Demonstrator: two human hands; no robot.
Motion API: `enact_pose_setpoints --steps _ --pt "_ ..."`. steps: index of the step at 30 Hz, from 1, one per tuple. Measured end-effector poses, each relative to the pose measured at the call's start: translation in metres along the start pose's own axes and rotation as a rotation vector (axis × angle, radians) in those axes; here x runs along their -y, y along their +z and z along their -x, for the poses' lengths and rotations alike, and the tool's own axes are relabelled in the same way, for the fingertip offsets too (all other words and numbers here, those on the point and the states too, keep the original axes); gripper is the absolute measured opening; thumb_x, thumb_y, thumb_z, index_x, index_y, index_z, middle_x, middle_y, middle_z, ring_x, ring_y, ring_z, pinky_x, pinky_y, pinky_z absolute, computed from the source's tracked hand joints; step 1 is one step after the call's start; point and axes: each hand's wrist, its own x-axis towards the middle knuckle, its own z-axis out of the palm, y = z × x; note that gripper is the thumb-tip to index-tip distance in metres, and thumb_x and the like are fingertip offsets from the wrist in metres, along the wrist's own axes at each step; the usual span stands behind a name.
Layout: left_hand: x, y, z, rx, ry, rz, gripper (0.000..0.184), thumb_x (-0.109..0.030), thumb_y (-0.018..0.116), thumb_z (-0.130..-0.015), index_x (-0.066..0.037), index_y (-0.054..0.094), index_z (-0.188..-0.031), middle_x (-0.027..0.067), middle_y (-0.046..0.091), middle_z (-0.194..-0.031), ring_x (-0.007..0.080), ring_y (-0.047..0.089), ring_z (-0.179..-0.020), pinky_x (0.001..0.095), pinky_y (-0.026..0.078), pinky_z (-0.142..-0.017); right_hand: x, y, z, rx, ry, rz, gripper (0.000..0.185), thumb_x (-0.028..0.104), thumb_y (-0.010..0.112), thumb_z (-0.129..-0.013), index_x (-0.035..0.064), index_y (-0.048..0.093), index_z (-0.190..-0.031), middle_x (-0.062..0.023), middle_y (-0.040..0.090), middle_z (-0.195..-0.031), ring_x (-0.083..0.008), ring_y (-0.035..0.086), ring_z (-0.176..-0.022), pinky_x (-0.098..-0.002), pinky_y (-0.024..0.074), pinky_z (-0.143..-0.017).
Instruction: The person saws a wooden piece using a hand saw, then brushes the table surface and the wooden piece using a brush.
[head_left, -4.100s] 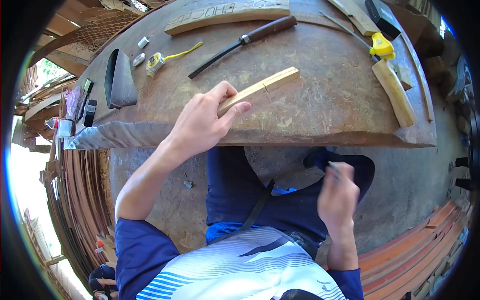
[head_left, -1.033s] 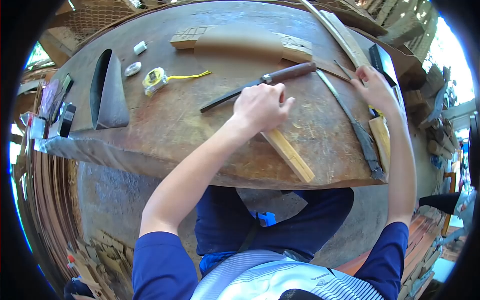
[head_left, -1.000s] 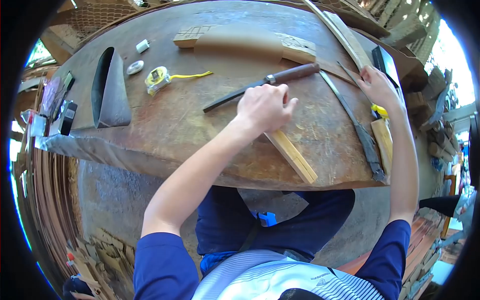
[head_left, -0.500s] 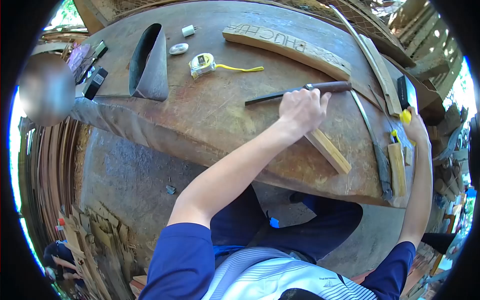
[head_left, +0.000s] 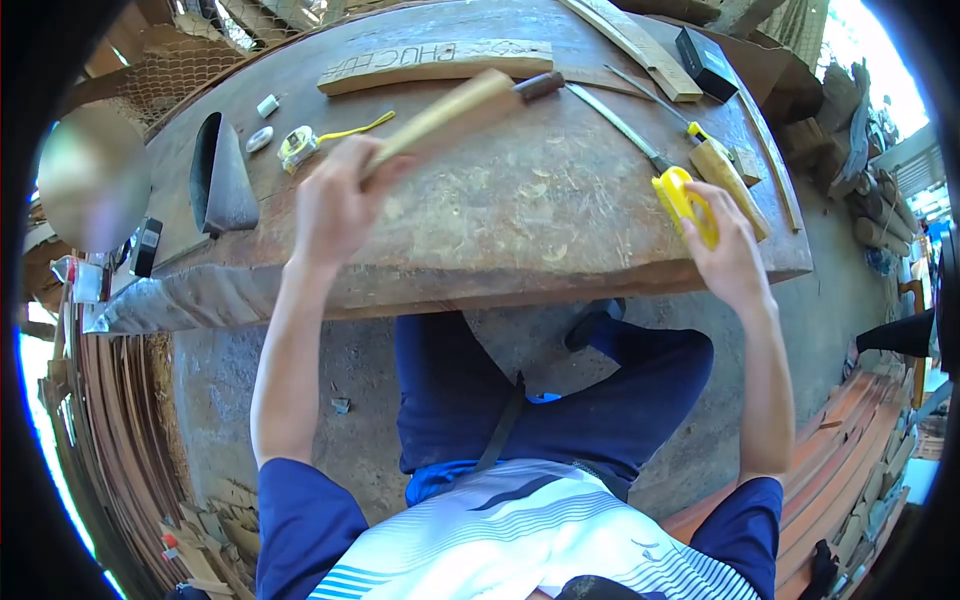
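Gripping a yellow tool [head_left: 673,197] at two o'clock, the right hand [head_left: 730,250] is seemingly readying it while the left hand [head_left: 337,203] is clasping a wooden strip [head_left: 448,112] near twelve, any next move likely needing steadiness.

1. Tape measure [head_left: 298,146] on tabletop [head_left: 480,220], right of bent sheet [head_left: 238,190].
2. Board [head_left: 435,66] behind and right of it.
3. Box [head_left: 707,65] just right of a plank [head_left: 640,50].
4. Wood strip [head_left: 445,112] in left hand [head_left: 343,195].
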Motion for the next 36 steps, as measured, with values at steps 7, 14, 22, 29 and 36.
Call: enact_pose_setpoints --steps 7,14,22,29,36 --pt "0.024 -0.121 0.175 -0.296 -0.516 0.183 0.041 -0.045 0.064 -0.116 -0.005 0.069 -0.107 -0.0018 0.06 -0.077 0.0047 0.055 -0.069 0.0235 0.042 -0.064 0.042 0.095 0.004 -0.182 0.069 0.14 0.039 0.018 0.065 -0.106 -0.0017 0.066 -0.139 -0.0262 0.067 -0.131 -0.0421 0.066 -0.123 -0.0524 0.056 -0.105" --pt "-0.022 -0.16 0.265 -0.622 -0.671 0.297 0.039 -0.039 0.056 -0.12 -0.007 0.063 -0.1 0.001 0.061 -0.075 0.0076 0.058 -0.068 0.025 0.045 -0.064 0.253 0.222 -0.071 0.033 -0.323 -0.007 0.041 0.022 0.062 -0.104 -0.0052 0.067 -0.134 -0.025 0.068 -0.127 -0.0363 0.066 -0.121 -0.0492 0.0549 -0.105" --pt "0.002 -0.139 0.277 -0.548 -0.804 0.299 0.039 -0.042 0.06 -0.118 -0.006 0.067 -0.104 0.001 0.064 -0.077 0.0081 0.062 -0.067 0.0239 0.048 -0.063 0.11 0.128 -0.039 -0.125 0.056 0.076 0.038 0.025 0.065 -0.108 0.0015 0.069 -0.138 -0.0193 0.071 -0.132 -0.0328 0.068 -0.125 -0.0481 0.0547 -0.108" --pt "0.038 -0.107 0.202 -0.447 -0.691 0.358 0.038 -0.042 0.067 -0.115 -0.004 0.072 -0.11 0.0004 0.066 -0.079 0.0061 0.063 -0.07 0.0234 0.049 -0.065 0.159 0.19 -0.062 -0.213 -0.164 0.121 0.04 0.027 0.068 -0.107 0.0024 0.07 -0.138 -0.0204 0.072 -0.127 -0.0354 0.069 -0.119 -0.0491 0.0541 -0.104" --pt "-0.001 -0.143 0.194 -0.605 -0.661 0.355 0.048 -0.048 0.059 -0.117 -0.001 0.065 -0.119 0.0059 0.065 -0.084 0.0125 0.064 -0.073 0.0266 0.05 -0.068 0.332 0.274 -0.059 -0.074 -0.499 0.114 0.036 0.019 0.066 -0.1 0.0012 0.071 -0.132 -0.0145 0.071 -0.119 -0.0275 0.067 -0.111 -0.0435 0.053 -0.091"
